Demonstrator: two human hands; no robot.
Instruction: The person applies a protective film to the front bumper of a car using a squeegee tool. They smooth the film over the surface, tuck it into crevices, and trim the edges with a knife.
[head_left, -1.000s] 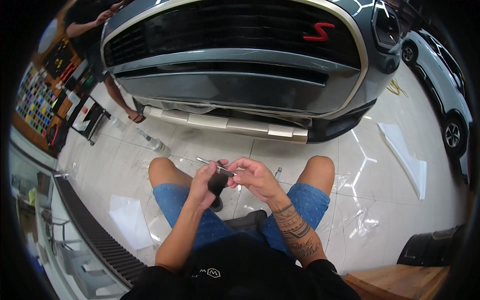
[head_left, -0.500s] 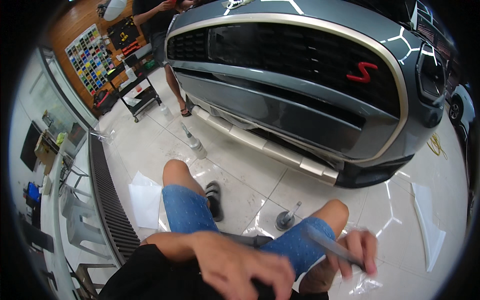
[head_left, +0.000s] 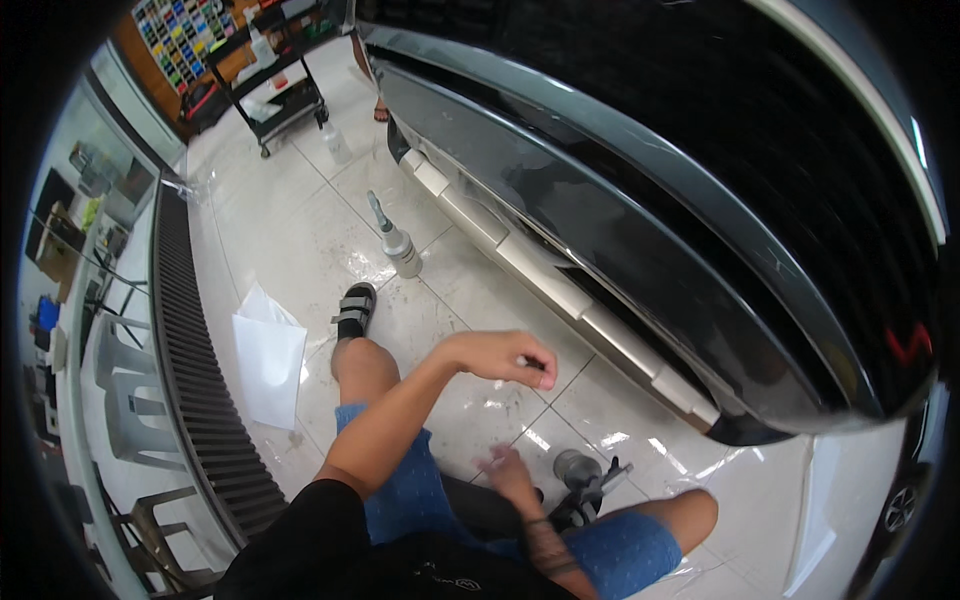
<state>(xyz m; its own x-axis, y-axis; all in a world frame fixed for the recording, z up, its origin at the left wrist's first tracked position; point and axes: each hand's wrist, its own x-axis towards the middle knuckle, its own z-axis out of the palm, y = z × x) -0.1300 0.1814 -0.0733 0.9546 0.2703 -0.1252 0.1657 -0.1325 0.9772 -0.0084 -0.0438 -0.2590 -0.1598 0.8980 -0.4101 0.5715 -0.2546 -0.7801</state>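
Note:
My left hand (head_left: 508,358) is raised over the floor in front of the car's bumper (head_left: 585,310), fingers curled round something small that I cannot make out. Lower and nearer to me, my right hand (head_left: 508,474) hangs between my knees; motion smears its fingers. The silver lower trim (head_left: 545,287) of the grey car runs diagonally beyond both hands, touched by neither. Close to my right knee stands a round grey object (head_left: 577,466) on the floor, its kind unclear. A spray bottle (head_left: 401,252) stands upright further off, left of the bumper.
White sheets (head_left: 268,362) lie left of my leg, beside a dark floor grating (head_left: 200,370). A black trolley (head_left: 270,95) and another spray bottle (head_left: 334,142) stand at the far left. Grey plastic chairs (head_left: 140,420) line the left side. Another person's foot (head_left: 381,112) shows beyond the bumper.
My view has come closer to the bumper and lower. My left hand has moved up and forward, my right inward from beside my right knee. The flat dark strip no longer shows in my right hand.

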